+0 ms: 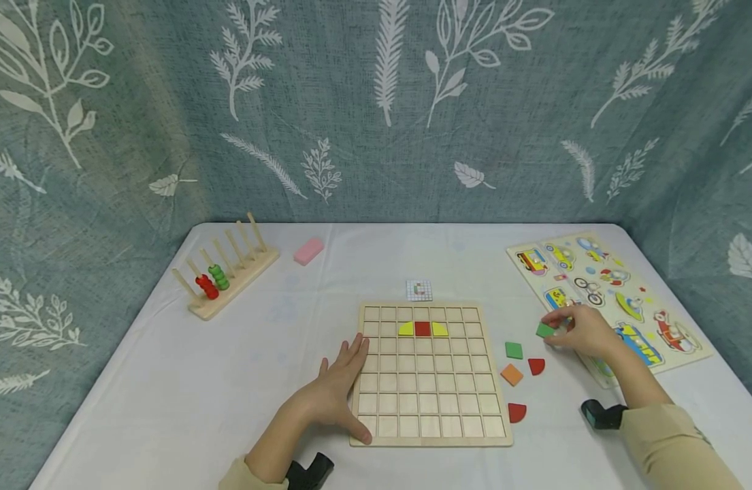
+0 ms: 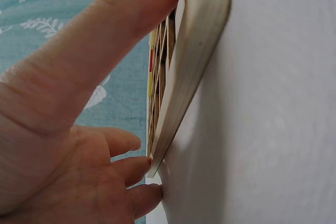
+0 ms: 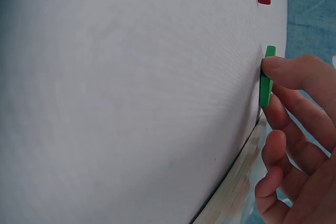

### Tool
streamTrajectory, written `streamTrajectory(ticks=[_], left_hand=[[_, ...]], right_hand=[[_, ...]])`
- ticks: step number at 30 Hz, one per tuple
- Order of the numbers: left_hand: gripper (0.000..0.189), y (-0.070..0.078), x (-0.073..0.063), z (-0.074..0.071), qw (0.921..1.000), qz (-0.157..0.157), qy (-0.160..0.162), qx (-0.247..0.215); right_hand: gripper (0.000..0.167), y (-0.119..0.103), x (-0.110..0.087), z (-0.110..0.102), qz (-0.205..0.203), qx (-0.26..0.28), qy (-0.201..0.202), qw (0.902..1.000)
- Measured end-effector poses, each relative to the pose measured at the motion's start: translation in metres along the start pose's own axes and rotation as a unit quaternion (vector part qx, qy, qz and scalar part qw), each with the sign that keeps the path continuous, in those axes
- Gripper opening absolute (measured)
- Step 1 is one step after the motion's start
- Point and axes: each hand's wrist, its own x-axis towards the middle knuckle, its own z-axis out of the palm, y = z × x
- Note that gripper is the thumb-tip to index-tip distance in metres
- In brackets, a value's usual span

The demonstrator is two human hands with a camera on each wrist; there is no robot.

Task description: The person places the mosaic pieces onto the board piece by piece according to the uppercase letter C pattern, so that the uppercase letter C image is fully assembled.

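Observation:
A wooden grid board (image 1: 435, 435) lies on the table, with a red square tile (image 1: 422, 329) between two yellow quarter-round tiles (image 1: 406, 329) near its far edge. Along the board's left side rests my left hand (image 1: 333, 391), fingers stretched out, thumb on the near corner; the left wrist view shows the thumb across the board's edge (image 2: 194, 51). My right hand (image 1: 580, 331) pinches a green square tile (image 3: 266, 80) between thumb and fingers, close to the picture puzzle. Another green square tile (image 1: 513, 350), an orange square tile (image 1: 512, 375) and two red quarter-round tiles (image 1: 517, 412) lie right of the board.
A picture puzzle board (image 1: 645, 272) lies at the right, partly under my right arm. Beyond the grid board is a small pattern card (image 1: 419, 290). At the back left stand a peg rack (image 1: 247, 275) with red and green beads and a pink block (image 1: 309, 251).

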Motion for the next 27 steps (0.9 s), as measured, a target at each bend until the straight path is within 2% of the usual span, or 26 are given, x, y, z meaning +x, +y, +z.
streamTrajectory(ticks=[9, 27], left_hand=[[0.138, 0.001, -0.001, 0.000, 1.0000, 0.000, 0.000, 0.002], [0.138, -0.001, -0.001, 0.000, 1.0000, 0.009, -0.001, -0.001]], right_hand=[[0.035, 0.000, -0.001, 0.000, 0.002, 0.004, -0.002, 1.0000], [0.033, -0.013, 0.002, 0.002, -0.027, 0.010, 0.007, 0.9996]])
